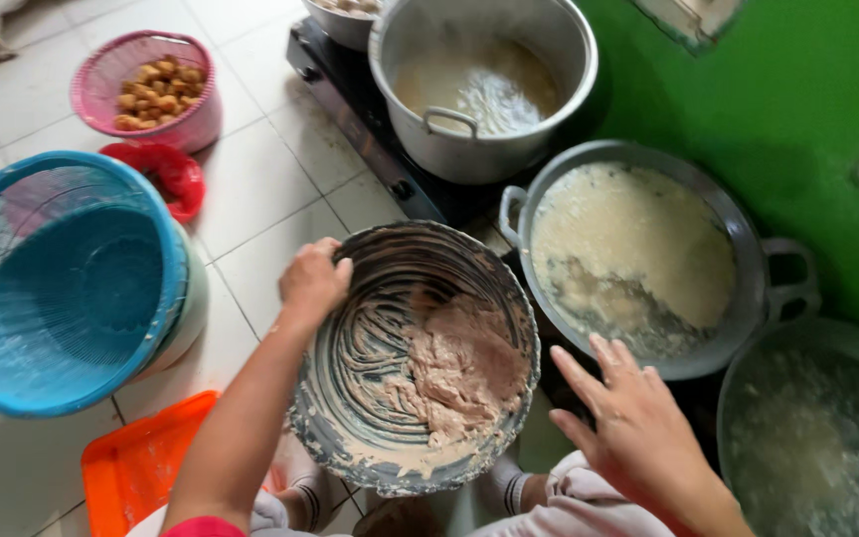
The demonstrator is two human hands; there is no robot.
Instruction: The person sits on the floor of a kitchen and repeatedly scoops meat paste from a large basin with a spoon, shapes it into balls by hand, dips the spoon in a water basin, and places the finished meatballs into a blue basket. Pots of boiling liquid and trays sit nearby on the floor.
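From up here I look down on a white tiled floor crowded with vessels. Largest is the blue mesh basket at far left, sitting tilted on a pale bowl. At lower right a grey pan holds cloudy liquid, and just above it a wide two-handled wok is filled with pale frothy liquid. Beyond that, a tall metal pot of murky liquid stands on a black stove. In the middle, tipped toward me, is the batter bowl, its inside smeared grey, with a lump of brownish-pink paste resting against its right and lower side. My left hand is clamped on the bowl's upper left rim, fingers curled over the edge, holding it tilted. My right hand hovers just right of the bowl and below the wok, fingers spread and straight, its grip released and holding nothing. An orange tray lies at the lower left on the floor. Farther back sits a pink basket of small golden fried pieces, and just beside it a small red dish.
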